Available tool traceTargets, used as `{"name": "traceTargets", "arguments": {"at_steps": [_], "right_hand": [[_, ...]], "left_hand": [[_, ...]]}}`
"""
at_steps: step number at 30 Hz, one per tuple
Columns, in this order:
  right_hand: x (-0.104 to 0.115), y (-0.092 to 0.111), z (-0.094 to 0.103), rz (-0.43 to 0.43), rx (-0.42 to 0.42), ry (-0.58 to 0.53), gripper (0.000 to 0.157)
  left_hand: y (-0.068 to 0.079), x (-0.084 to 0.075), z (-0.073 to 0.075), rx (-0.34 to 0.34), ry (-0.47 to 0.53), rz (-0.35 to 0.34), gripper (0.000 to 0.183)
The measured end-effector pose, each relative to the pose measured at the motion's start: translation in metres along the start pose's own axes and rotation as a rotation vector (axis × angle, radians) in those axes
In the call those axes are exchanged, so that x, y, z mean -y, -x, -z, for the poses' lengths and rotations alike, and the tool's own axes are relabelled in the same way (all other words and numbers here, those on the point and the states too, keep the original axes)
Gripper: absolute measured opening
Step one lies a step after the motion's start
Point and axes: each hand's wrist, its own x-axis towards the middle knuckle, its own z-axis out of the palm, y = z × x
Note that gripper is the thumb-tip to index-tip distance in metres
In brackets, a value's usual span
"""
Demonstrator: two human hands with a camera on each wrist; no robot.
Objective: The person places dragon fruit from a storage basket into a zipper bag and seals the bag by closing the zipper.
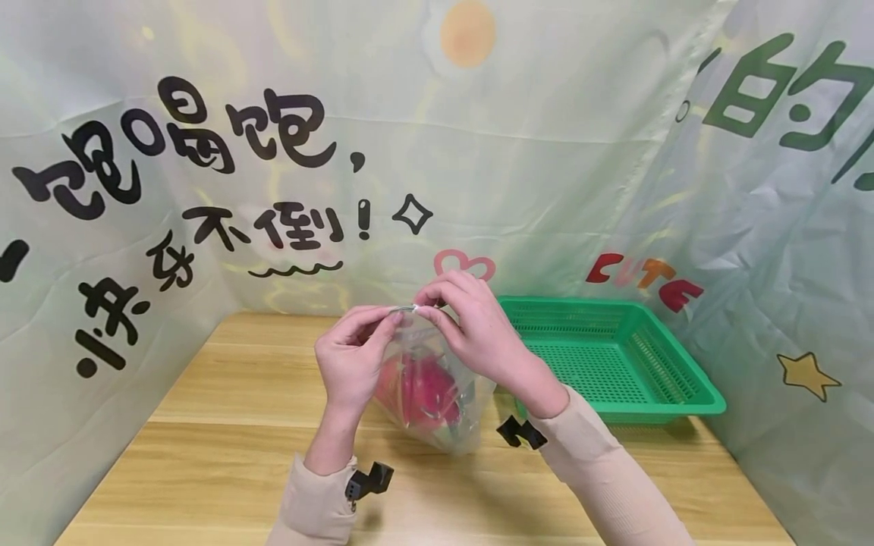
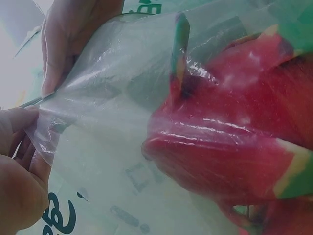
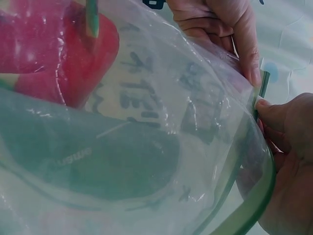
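Observation:
A clear zip bag (image 1: 471, 436) hangs upright in front of me, its green-edged mouth (image 3: 264, 201) at the top. Inside lies a red dragon fruit (image 1: 426, 387) with green-tipped scales, seen large in the left wrist view. My left hand (image 1: 350, 362) pinches the bag's edge between thumb and fingers. Right beside it, my right hand (image 1: 478, 326) pinches the same edge, the fingertips of both almost meeting. On the right hand's side the mouth gapes, as the right wrist view shows. A dark green shape (image 3: 93, 152) with faint lettering shows at the bag there.
A green perforated plastic basket (image 1: 672, 383) stands on the wooden table (image 1: 225, 425), behind and right of the bag. Printed fabric walls (image 1: 546, 152) rise at the back and sides. Small black camera mounts (image 1: 369, 481) sit on both wrists.

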Motion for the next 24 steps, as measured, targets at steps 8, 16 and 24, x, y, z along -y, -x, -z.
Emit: {"name": "traceTargets", "arguments": {"at_steps": [8, 16, 24], "right_hand": [[-0.003, 0.003, 0.004, 0.003, -0.008, -0.003, 0.01], [-0.006, 0.007, 0.004, 0.0, -0.009, -0.015, 0.009], [-0.009, 0.012, 0.004, 0.01, -0.032, -0.016, 0.01]], "left_hand": [[0.0, -0.001, -0.002, 0.004, 0.002, -0.009, 0.012], [-0.001, -0.001, -0.001, 0.022, -0.003, -0.024, 0.011], [0.0, -0.001, -0.001, 0.028, -0.023, -0.03, 0.01]]}}
